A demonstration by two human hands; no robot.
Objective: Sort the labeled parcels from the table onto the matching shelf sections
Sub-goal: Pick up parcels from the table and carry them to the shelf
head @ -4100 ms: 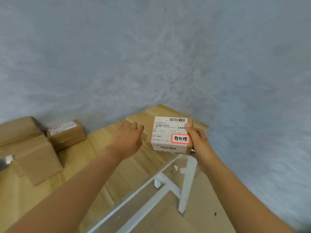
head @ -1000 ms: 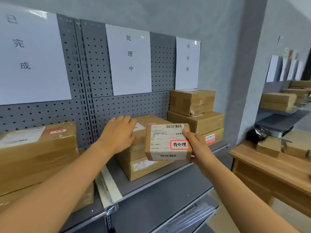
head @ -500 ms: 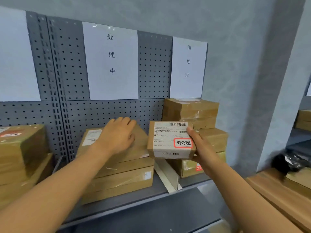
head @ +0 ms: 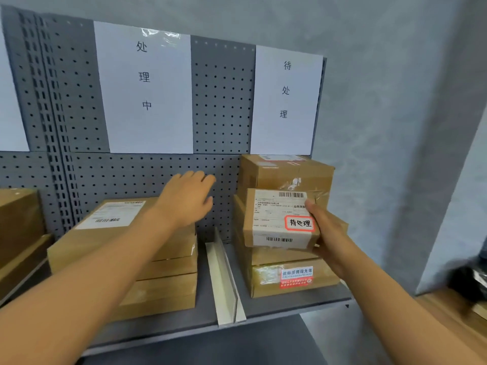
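Your right hand (head: 328, 233) grips the labeled parcel (head: 280, 219) before the stacked boxes (head: 284, 175); your left hand (head: 188, 198) hangs relaxed, holding nothing.

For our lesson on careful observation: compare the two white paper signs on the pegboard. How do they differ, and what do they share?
The left sign looks wider than the right sign. The left sign reads 处理中, the right sign 待处理. The left sign hangs above the flat stacked boxes, left of the white divider; the right sign hangs above the taller pile to its right. Both are white sheets with three characters written top to bottom.
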